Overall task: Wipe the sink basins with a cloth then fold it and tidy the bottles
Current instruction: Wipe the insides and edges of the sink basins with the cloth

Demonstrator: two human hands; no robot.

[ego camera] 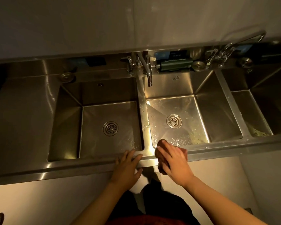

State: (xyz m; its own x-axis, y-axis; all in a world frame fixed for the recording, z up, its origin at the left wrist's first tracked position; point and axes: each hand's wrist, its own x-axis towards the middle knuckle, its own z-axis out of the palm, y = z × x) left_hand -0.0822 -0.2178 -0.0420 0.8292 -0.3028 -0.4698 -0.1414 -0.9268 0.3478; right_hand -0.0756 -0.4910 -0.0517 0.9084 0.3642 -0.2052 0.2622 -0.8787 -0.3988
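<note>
The right hand (173, 161) lies flat with straight fingers on a brown cloth (162, 159), pressing it on the near rim of the sink (91, 163), in front of the middle basin (177, 111). The hand covers most of the cloth. The left hand (126, 168) rests open on the same rim, just left of the cloth, near the left basin (110, 127). A third basin (256, 111) on the right is cut off at the edge. A dark green bottle (175, 64) lies on its side on the far ledge, right of the tap (146, 69). Its words are too blurry to read.
</note>
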